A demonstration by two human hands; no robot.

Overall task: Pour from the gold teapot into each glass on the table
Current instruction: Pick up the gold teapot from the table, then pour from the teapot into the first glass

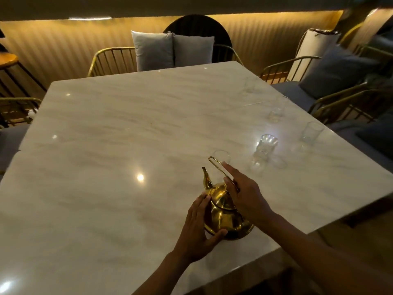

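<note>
The gold teapot (223, 213) stands on the marble table (119, 133) near its front edge, spout pointing away. My left hand (200, 228) cups the pot's left side and base. My right hand (244, 194) rests on the thin wire handle, fingers around it. A clear glass (222, 156) stands just beyond the handle. To its right stands a ribbed glass (265, 145), with further clear glasses at the table's right edge (310, 133), at the middle right (276, 111) and far back (249, 85).
Gold wire chairs with grey cushions (172, 50) line the far side and the right side (333, 71) of the table. A round stool (8, 58) stands at far left. The table's front right corner lies close to my right forearm.
</note>
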